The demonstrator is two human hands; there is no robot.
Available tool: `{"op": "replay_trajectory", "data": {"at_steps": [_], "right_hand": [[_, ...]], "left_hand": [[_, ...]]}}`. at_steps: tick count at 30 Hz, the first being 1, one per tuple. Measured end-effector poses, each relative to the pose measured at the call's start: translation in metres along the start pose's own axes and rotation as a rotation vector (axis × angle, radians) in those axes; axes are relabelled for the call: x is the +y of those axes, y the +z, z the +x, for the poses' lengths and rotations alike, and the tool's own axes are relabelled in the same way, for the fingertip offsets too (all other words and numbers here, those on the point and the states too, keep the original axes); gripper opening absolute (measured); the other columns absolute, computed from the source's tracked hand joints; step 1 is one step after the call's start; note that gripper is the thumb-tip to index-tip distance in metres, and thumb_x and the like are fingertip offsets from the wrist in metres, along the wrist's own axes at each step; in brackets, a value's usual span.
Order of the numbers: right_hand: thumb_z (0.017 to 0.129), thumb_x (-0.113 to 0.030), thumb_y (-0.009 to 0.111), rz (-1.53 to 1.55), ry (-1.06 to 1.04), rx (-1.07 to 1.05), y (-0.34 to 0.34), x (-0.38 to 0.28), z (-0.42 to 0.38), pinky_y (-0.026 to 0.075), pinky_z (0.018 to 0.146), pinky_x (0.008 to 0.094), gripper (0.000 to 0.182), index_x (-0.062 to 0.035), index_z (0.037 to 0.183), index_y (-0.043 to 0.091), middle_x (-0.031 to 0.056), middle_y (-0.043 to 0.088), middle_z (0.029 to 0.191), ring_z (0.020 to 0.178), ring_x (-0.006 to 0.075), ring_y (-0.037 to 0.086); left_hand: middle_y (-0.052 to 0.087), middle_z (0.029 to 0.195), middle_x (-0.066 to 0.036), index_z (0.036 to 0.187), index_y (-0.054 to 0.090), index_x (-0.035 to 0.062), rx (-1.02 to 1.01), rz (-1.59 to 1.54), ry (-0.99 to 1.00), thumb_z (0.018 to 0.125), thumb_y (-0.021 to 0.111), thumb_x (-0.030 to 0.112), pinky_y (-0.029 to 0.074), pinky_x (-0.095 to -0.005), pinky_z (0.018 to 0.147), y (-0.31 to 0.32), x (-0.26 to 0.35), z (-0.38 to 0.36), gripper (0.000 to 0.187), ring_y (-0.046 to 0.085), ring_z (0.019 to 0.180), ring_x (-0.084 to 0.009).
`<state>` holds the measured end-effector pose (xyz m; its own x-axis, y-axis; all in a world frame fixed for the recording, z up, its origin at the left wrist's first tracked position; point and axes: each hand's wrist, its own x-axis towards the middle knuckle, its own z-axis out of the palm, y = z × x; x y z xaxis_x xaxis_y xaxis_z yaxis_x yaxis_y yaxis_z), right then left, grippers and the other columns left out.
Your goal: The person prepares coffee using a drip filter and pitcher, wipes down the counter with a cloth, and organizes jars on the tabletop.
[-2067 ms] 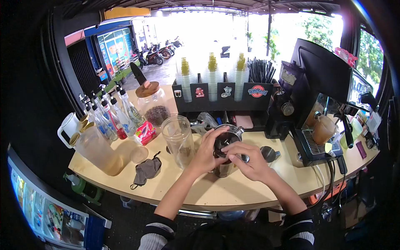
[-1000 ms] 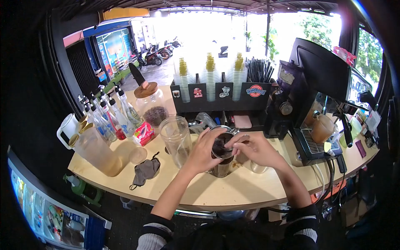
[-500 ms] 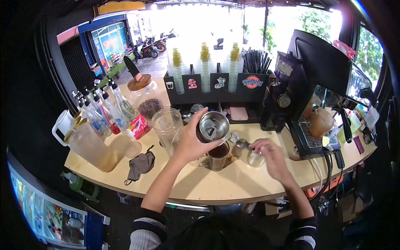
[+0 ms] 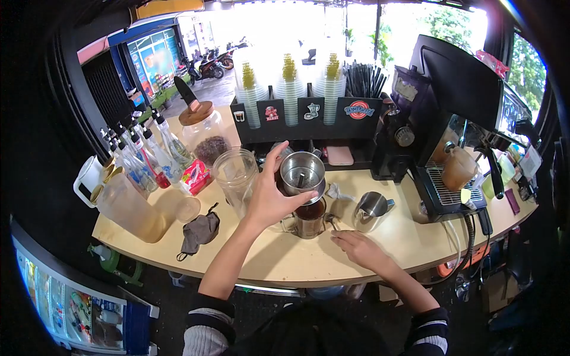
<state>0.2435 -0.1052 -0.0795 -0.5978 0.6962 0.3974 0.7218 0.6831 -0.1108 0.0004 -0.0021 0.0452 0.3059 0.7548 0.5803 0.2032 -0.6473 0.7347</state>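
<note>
My left hand (image 4: 270,199) grips a metal drip coffee filter (image 4: 302,172) by its rim and side, thumb and fingers around it. Something small and dark shows inside the filter. Just beneath it stands a glass mug (image 4: 309,224) of dark liquid, its upper part partly covered by the filter. Close to the mug's right side, the fingers of my right hand (image 4: 359,248) are pinched on a small metal spoon (image 4: 330,219), bowl pointing away from me. A metal pitcher (image 4: 373,206) stands to the right of the spoon.
A tall clear plastic jug (image 4: 234,175) stands left of the filter. Farther left are a dark cloth pouch (image 4: 200,231), a frosted pitcher (image 4: 132,209) and several pump bottles (image 4: 160,160). Cup holder (image 4: 309,118) at the back; espresso machine (image 4: 457,130) on the right.
My right hand has moved left and toward me with the spoon, away from the metal pitcher. My left hand has tilted the filter more upright above the mug.
</note>
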Motion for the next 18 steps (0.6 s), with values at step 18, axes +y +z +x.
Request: {"op": "replay_trajectory", "data": {"at_steps": [18], "right_hand": [[0.096, -0.013, 0.053, 0.545, 0.771, 0.483, -0.038, 0.089, -0.040, 0.045, 0.082, 0.0317, 0.015, -0.0029, 0.106, 0.057, 0.0071, 0.062, 0.093, 0.091, 0.0168, 0.059]], "left_hand": [[0.057, 0.124, -0.017, 0.141, 0.032, 0.0057, 0.027, 0.062, 0.103, 0.060, 0.086, 0.018, 0.043, -0.0413, 0.100, 0.012, 0.004, -0.016, 0.098, 0.054, 0.118, -0.0324]]}}
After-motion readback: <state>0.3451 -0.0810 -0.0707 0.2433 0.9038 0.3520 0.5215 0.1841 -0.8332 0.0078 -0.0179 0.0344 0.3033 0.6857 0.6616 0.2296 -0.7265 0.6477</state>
